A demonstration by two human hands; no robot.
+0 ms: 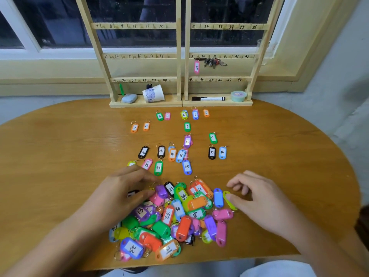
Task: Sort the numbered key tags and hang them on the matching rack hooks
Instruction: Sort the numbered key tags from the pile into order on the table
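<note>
A person's left hand point(119, 193) curls over the key tag pile point(177, 214), grip unclear, while the right hand point(259, 196) beside it is relaxed and empty; flipping face-down tags first would likely speed sorting on the bench point(60, 146).

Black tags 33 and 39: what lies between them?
Head view: orange tag 34 and light blue tag 35, each overlapping another tag, lie beside black tag 33; then bare table up to black tag 39.

Even, fairly bright indoor light; dark window point(129, 17) behind. Soft sheen on the worktop point(60, 146), wide-angle bending at edges, right fingers point(236, 185) slightly blurred.
</note>
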